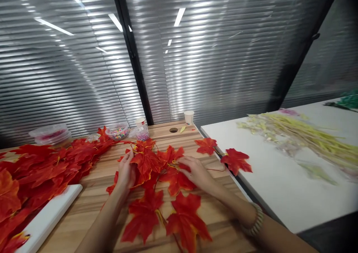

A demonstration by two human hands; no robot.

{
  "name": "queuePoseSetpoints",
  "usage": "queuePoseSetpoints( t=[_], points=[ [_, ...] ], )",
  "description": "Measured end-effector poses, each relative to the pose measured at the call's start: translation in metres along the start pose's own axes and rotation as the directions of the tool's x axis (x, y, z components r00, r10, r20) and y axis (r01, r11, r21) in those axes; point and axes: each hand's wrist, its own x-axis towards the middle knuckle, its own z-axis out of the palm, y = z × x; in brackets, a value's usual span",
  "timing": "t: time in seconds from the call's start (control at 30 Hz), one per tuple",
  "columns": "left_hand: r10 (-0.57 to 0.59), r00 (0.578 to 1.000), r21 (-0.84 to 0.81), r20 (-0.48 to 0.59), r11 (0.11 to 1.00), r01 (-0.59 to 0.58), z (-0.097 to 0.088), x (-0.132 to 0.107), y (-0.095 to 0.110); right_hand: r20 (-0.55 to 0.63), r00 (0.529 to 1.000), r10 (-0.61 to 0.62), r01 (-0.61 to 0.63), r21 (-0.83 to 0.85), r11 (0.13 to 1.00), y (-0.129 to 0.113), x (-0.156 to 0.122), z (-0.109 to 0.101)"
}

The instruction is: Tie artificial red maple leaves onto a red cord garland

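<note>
An artificial maple leaf garland (147,161), red with yellow-edged leaves on a thin vine, lies spread across the wooden table (95,197). At its left side, my left hand (127,171) is closed on a leaf of the bunch, its fingertips partly behind the leaves. My right hand (197,173) reaches in from the right with thumb and fingers bent together around a stem between leaves. Two joined maple leaves (186,221) rest nearer to me. Another leaf (236,160) on the vine hangs over the table's right edge.
Many red leaves (56,167) are heaped on the left, partly over a white board (56,215). At the back stand plastic tubs (52,133), a bowl of beads (119,132) and a paper cup (189,117). A white table (268,189) bears yellow stems (310,132).
</note>
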Motion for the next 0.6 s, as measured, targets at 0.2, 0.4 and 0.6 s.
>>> queuePoseSetpoints(
  t=[0.2,0.4,0.6],
  points=[
    [-0.134,0.991,-0.027,0.025,0.991,0.134,-0.0035,0.0013,0.0008,0.001,1.000,0.025,-0.025,-0.008,1.000,0.0032,0.0014,-0.0003],
    [-0.177,0.983,0.027,0.058,0.984,0.175,-0.0035,-0.0003,0.0019,-0.008,0.999,0.035,-0.034,0.068,0.997,0.0003,0.0013,-0.0021],
    [0.070,0.997,0.251,0.042,0.965,-0.078,-0.0071,0.0038,-0.0002,-0.093,0.996,-0.007,0.019,0.123,0.992,0.0024,0.0011,-0.0010]
  ],
)
